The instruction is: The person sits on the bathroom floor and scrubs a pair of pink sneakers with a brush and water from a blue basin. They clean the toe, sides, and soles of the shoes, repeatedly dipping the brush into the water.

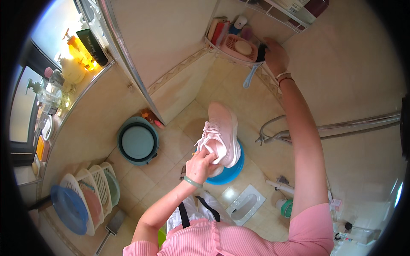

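Note:
My left hand is closed on the heel opening of a pale pink sneaker. The laced shoe points away from me, above a bright blue basin on the floor. Stretched far forward, my right hand is at the edge of a corner shelf, its visible fingers apart. Beside those fingers is a dark object that I cannot make out. A light blue handle hangs below the shelf edge. Close by, a pink soap dish holds a pale bar of soap.
A grey-blue folding basin lies at left. Several plastic basins and baskets lean by the left wall. Bottles line the window ledge. A squat toilet is in the floor; a shower hose runs along the right wall.

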The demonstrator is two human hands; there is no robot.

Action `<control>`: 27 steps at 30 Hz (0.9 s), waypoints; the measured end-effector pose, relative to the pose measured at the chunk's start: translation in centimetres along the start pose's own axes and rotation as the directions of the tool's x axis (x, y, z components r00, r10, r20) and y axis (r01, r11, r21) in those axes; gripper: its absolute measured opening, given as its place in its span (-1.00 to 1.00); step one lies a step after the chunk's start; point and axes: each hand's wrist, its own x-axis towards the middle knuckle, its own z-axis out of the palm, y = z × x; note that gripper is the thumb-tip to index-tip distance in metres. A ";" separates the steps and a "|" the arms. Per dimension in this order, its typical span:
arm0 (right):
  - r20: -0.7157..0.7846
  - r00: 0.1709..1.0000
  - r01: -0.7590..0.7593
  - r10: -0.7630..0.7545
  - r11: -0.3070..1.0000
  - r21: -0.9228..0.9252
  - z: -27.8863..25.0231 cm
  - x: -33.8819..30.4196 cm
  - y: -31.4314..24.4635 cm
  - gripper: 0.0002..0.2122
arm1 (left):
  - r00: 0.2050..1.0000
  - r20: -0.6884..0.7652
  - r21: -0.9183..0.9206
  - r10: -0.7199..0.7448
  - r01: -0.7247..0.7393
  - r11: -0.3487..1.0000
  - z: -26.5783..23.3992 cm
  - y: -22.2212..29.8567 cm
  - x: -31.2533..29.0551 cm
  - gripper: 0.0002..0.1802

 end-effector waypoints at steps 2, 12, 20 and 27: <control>0.048 0.996 0.083 -0.081 0.995 -0.047 -0.2 0.7 -1.2 -0.68 | 1.000 -0.004 0.011 -0.005 0.005 1.000 -0.1 -0.7 -0.2 -0.63; 0.444 0.869 0.311 -0.217 0.938 -0.150 -1.9 3.5 -1.8 -0.73 | 1.000 0.014 0.031 -0.011 0.011 0.999 0.4 -2.5 0.0 -0.66; 0.576 0.768 0.450 -0.279 0.876 -0.175 -2.6 5.9 2.3 -0.74 | 0.999 0.037 0.010 -0.007 0.007 1.000 1.2 -2.7 0.9 -0.66; 0.419 0.878 0.303 -0.232 0.947 -0.109 -7.2 7.3 -1.8 -0.80 | 1.000 -0.011 0.031 0.017 -0.017 0.999 0.9 -1.8 1.7 -0.68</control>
